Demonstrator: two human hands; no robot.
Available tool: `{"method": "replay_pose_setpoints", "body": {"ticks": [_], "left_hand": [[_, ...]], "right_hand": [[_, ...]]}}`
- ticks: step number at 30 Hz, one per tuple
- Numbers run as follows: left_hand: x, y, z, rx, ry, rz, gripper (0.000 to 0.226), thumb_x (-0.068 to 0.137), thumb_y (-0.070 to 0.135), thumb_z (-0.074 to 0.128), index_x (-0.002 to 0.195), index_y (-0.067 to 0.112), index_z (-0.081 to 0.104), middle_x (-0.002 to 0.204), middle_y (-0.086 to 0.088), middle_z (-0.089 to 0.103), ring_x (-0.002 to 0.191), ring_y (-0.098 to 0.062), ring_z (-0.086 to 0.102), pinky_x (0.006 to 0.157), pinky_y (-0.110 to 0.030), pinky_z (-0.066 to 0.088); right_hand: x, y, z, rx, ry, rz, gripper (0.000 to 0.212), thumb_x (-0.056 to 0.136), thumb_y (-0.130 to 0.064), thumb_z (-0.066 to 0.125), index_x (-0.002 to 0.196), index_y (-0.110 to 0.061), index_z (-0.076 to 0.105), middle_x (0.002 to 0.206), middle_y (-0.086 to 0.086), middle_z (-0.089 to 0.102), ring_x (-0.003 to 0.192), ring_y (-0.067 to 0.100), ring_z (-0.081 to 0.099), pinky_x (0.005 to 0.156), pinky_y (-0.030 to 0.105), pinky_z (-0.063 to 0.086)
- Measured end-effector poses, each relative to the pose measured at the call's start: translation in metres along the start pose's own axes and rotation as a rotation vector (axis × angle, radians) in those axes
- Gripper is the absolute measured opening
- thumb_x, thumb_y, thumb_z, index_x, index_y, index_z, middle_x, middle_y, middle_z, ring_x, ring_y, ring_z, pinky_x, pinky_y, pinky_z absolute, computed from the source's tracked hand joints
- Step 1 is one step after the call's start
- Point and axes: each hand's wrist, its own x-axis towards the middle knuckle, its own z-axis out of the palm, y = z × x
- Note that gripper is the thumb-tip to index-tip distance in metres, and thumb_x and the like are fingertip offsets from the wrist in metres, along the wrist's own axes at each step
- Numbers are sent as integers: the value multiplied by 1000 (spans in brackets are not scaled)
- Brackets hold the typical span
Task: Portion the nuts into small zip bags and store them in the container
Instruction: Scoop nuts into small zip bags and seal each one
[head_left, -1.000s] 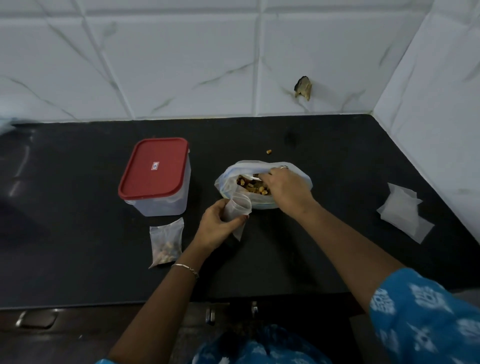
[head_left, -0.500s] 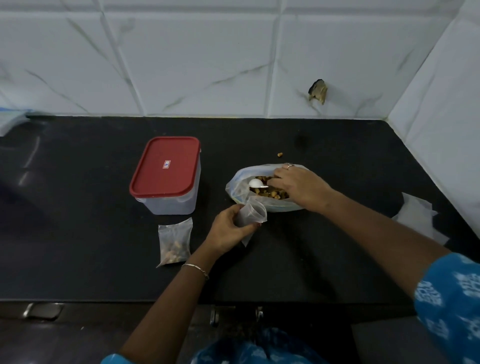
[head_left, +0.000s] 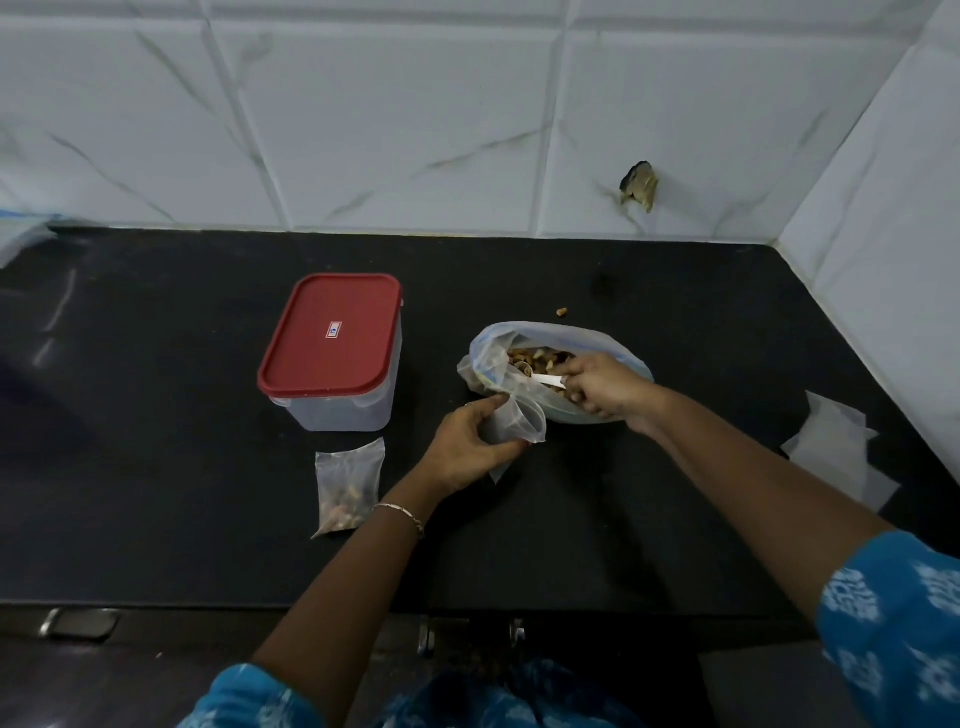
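Note:
A large clear bag of mixed nuts (head_left: 488, 358) lies open on the black counter (head_left: 649, 519). My right hand (head_left: 602, 384) grips a small white spoon (head_left: 543, 378) whose bowl sits in the nuts near the bag's left side. My left hand (head_left: 467, 447) holds a small empty zip bag (head_left: 517, 423) with its mouth open, right beside the big bag. A filled small zip bag (head_left: 345, 486) lies flat to the left. Behind it stands a clear container (head_left: 337, 410) with its red lid (head_left: 332, 335) on.
A loose pile of empty small bags (head_left: 836, 449) lies at the right, near the tiled side wall. One stray nut (head_left: 561, 312) sits behind the big bag. The counter's front edge runs just below my forearms, with drawer handles (head_left: 78, 622) under it.
My right hand has shifted the spoon inside the nut bag, its bowl now lower among the nuts near the bag's left side. My left hand still holds the small bag open.

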Motion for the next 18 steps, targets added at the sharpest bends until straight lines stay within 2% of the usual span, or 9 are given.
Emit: {"method": "replay_pose_setpoints", "body": {"ticks": [2, 4, 7, 9, 12, 15, 18], "left_hand": [[2, 0, -1, 18, -15, 1, 71, 83, 17, 74, 145, 14, 39, 146, -1, 46, 134, -14, 43, 102, -20, 37], [2, 0, -3, 35, -32, 6, 70, 82, 17, 75, 144, 14, 42, 142, 2, 49, 132, -12, 46, 100, -19, 39], [0, 2, -3, 46, -44, 21, 65, 83, 13, 73, 142, 13, 44, 129, 14, 48, 120, 0, 45, 85, -3, 40], [-2, 4, -3, 40, -38, 35, 63, 84, 10, 72, 140, 12, 45, 119, 18, 46, 111, 6, 45, 76, 3, 39], [-4, 5, -4, 22, -55, 37, 58, 84, 11, 72, 137, 16, 48, 115, 18, 50, 99, 9, 51, 77, -3, 42], [-7, 3, -5, -21, -48, 21, 56, 83, 14, 72, 135, 19, 50, 121, 12, 54, 108, 0, 53, 86, -13, 44], [-9, -1, -4, -55, -14, 32, 45, 83, 15, 73, 125, 22, 57, 119, 8, 62, 110, -4, 58, 94, -23, 48]], "right_hand": [[1, -2, -1, 136, -22, 95, 33, 100, -13, 38, 122, -28, 57, 67, -2, 48, 47, 6, 33, 43, 20, 24], [3, -3, -3, 255, -40, 187, 26, 100, -15, 40, 114, -25, 59, 64, -3, 47, 42, 5, 30, 38, 19, 20], [8, -1, -3, 371, -85, 300, 15, 99, -21, 44, 99, -16, 58, 60, -4, 47, 36, 4, 26, 32, 17, 18], [10, 1, -4, 423, -129, 328, 16, 100, -24, 44, 92, -14, 55, 56, -5, 46, 32, 4, 24, 33, 17, 17], [9, 4, -4, 497, -173, 353, 20, 100, -25, 44, 86, -14, 53, 56, -6, 46, 32, 4, 24, 35, 17, 16], [5, 7, -3, 541, -199, 357, 24, 100, -26, 46, 80, -13, 51, 56, -6, 46, 32, 4, 23, 35, 17, 16], [2, 9, -3, 601, -197, 352, 19, 98, -24, 49, 85, -12, 53, 57, -5, 48, 34, 4, 25, 36, 17, 18]]}}
